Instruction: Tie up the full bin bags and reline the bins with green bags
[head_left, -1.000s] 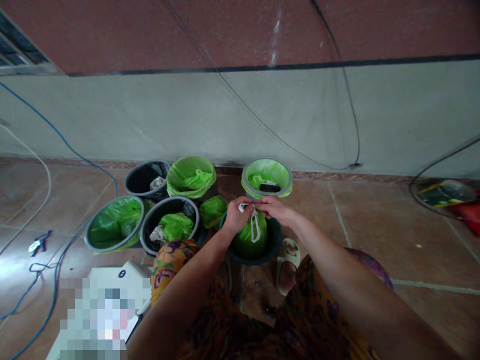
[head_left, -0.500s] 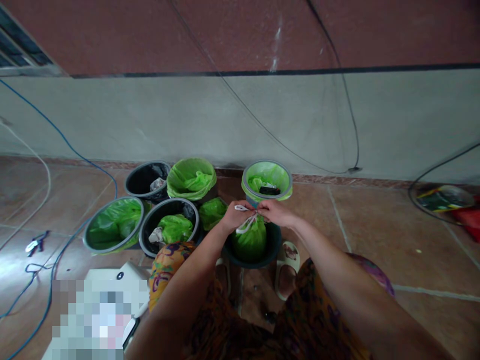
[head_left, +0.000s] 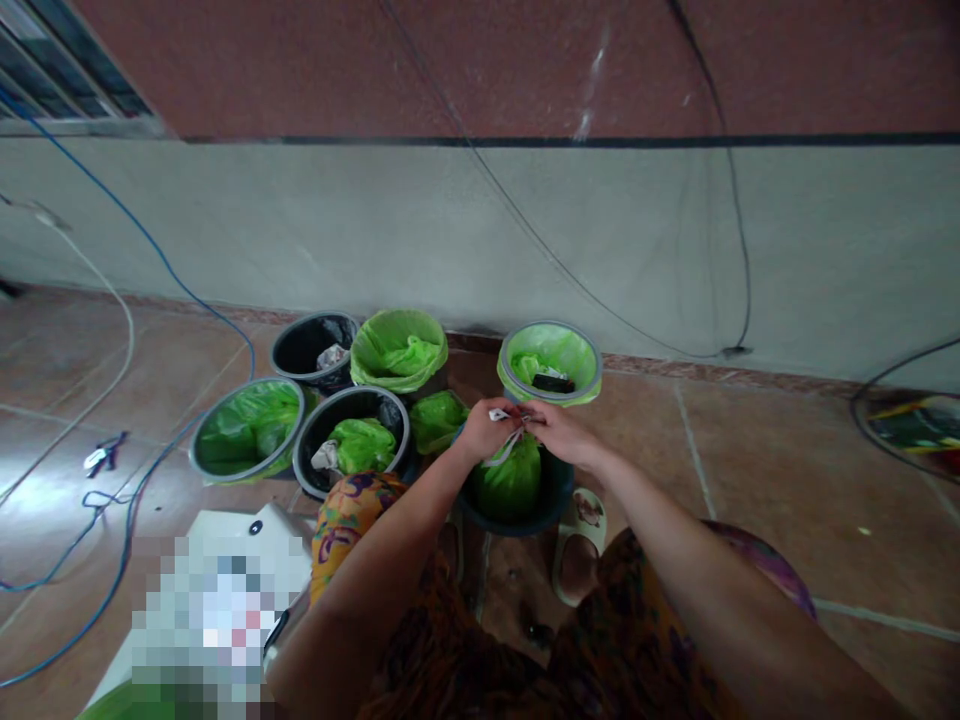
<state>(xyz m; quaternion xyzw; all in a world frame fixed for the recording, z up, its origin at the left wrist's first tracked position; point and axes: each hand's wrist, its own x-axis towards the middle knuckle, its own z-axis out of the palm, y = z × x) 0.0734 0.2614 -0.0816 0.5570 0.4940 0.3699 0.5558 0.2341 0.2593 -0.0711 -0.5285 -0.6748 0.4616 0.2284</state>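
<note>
A full green garbage bag (head_left: pixel 510 487) sits in a dark bucket (head_left: pixel 556 497) between my feet, its neck gathered at the top. My left hand (head_left: pixel 489 428) is closed on white drawstrings (head_left: pixel 507 450) at the bag's neck, and a white loop sticks out by its fingers. My right hand (head_left: pixel 556 430) meets it there, fingers pinched on the same strings. Exactly how the strings cross is hidden by the fingers. Behind my hands stands a green-lined bin (head_left: pixel 551 337) with a black object (head_left: pixel 553 384) inside.
Several lined bins stand to the left, among them a black-lined bin (head_left: pixel 304 452) and a green-lined bin (head_left: pixel 202 455). A green bag (head_left: pixel 437 422) lies beside them. Blue cable (head_left: pixel 129 515) runs over the tiles at left. A white case (head_left: pixel 225 522) is at lower left.
The view has shifted, so the whole scene sits slightly further right. My hands have drawn closer together over the bag's neck, still on the strings.
</note>
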